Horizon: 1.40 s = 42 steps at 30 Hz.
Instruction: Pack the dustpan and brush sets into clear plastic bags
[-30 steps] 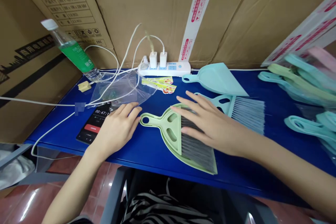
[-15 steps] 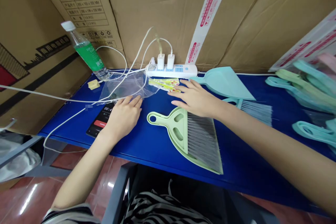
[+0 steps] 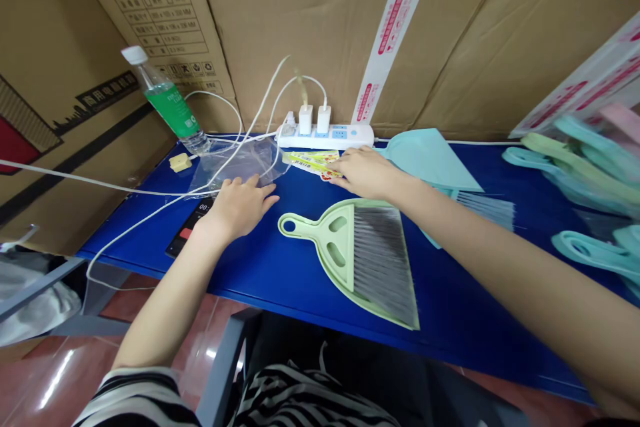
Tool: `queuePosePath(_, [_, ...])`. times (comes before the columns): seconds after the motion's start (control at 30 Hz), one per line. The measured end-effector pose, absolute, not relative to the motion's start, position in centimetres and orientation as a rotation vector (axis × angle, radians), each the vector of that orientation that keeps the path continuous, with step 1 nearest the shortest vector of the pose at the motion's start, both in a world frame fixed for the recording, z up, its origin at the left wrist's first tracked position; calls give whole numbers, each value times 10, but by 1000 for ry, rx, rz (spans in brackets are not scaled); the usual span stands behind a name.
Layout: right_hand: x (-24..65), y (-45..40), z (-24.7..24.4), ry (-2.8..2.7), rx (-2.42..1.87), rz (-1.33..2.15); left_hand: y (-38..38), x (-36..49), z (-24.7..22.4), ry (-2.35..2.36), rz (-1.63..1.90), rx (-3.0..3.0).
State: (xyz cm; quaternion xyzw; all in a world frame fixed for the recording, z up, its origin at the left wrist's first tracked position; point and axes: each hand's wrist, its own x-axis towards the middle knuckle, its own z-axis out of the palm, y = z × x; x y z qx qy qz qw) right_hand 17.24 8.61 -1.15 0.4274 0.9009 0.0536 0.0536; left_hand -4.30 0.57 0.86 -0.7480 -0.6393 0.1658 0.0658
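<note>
My right hand (image 3: 367, 173) is at the right end of some flat yellow printed packets (image 3: 311, 161), its fingers drawn together on them. What the fingertips do underneath is partly hidden. My left hand (image 3: 243, 205) lies palm down with its fingers apart, at the near edge of a clear plastic bag (image 3: 235, 159) and beside a phone (image 3: 187, 230) that the wrist partly covers. Between my forearms rests a light green dustpan (image 3: 327, 247) with a grey-bristled brush (image 3: 377, 257) fitted in it. Beyond my right forearm are a light blue dustpan (image 3: 433, 157) and a matching brush (image 3: 487, 208).
A white power strip (image 3: 325, 137) with plugged-in chargers stands against the cardboard. White cables (image 3: 150, 192) cross the left side, over the bag. A green-labelled bottle (image 3: 173, 107) leans at the back left. Several bagged brushes and dustpans (image 3: 590, 160) lie at the far right.
My right hand has come down onto the yellow packets, and its spread fingers have drawn together. My left hand has shifted slightly, with its thumb farther out.
</note>
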Motion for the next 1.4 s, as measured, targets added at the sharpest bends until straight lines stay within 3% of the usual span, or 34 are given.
queuePosePath(0.2, [165,101,-17,2678,1432,164,10,-46,0,-1942,375,-2168])
queuePosePath(0.6, [175,126,-27,2715,1595,-223,8,-52,-13,-1705,31,-2195])
queuePosePath(0.97, [215,67,9,2935,1752,-632,8,-45,-9,-1436,-213,-2378])
queuePosePath(1.17, [258,-12,9,3047,1969,-1033,6,-43,-10,-1272,-296,-2453])
queuePosePath(1.27, [269,-51,-4,2882,2054,-1418,6,-42,-11,-1262,-306,-2488])
queuePosePath(1.4, [269,-83,-24,2586,2042,-1686,7,-41,-12,-1254,-319,-2509])
